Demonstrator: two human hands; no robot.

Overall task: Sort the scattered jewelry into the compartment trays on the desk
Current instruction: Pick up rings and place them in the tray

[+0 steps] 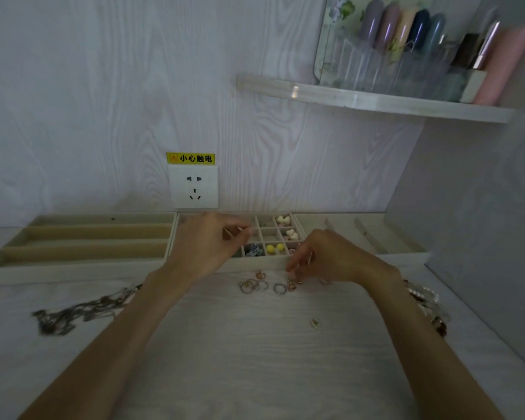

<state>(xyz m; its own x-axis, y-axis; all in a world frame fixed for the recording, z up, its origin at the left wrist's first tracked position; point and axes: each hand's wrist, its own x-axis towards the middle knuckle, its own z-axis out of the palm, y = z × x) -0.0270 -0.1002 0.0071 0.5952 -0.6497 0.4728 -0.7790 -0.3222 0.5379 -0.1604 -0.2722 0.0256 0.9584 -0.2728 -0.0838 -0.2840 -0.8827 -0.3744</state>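
From my station I counted three trays along the wall: a long-slot tray (82, 237) with three channels on the left, a grid tray (267, 262) in the middle, and a third tray (376, 237) on the right, its far end lost in blur. In the grid tray I made out two cream heart pieces (283, 220) in the back right cell, more hearts (291, 234) in the cell in front of it, two yellow beads (275, 247) and one dark patterned piece (253, 249); the left cells were hidden behind the left hand (208, 242).

That hand hovered over the grid tray, thumb and forefinger pinched on something too small for me to identify. The right hand (325, 257) reached down to the cluster of rings (265, 283) on the desk (240, 344) just in front of the grid tray, fingertips curled among them; I could not tell whether it gripped one. I counted about six rings, several overlapping.

One small charm (315, 323) lay apart. A tangle of chains (79, 310) lay left, and beaded bracelets (428, 304) were half hidden by the right forearm.
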